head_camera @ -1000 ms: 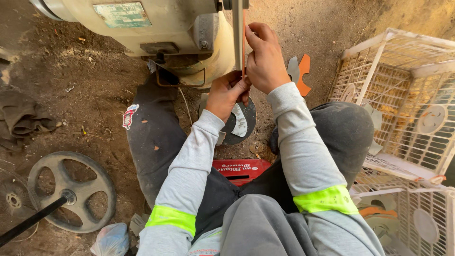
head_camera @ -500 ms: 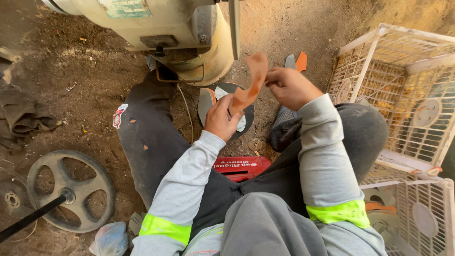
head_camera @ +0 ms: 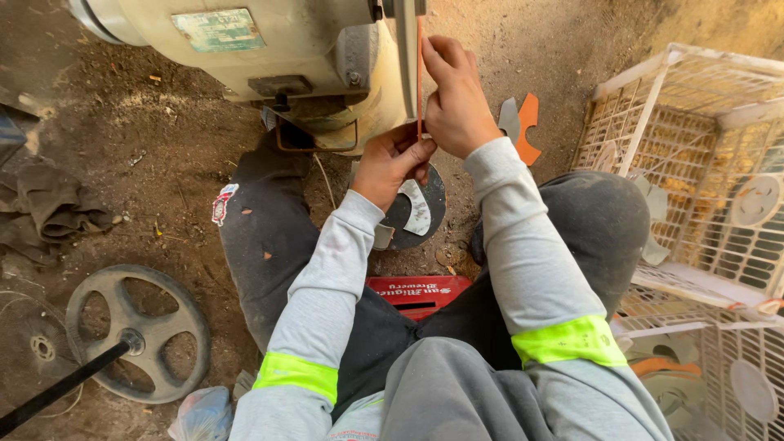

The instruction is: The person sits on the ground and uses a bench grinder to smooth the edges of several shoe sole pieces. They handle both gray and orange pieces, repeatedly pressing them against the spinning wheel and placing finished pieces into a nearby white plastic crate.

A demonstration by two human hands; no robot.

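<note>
Since the earlier frame both hands have risen from the lap to the machine, and the orange piece now stands edge-on against its vertical blade. Left to right: dark rags (head_camera: pixel 45 204) on the dirt; spoked metal wheel (head_camera: pixel 135 331) on a dark rod, flat on the ground; cream-coloured machine body (head_camera: pixel 269 49) at top; left hand (head_camera: pixel 390 167), fingers curled shut around the lower end of the thin orange strip (head_camera: pixel 420 77); right hand (head_camera: pixel 456 102), pinched closed on the same strip higher up, beside the blade; orange and grey cut-outs (head_camera: pixel 523 126) on the ground just beyond; white wire crates (head_camera: pixel 694 163) at far right.
</note>
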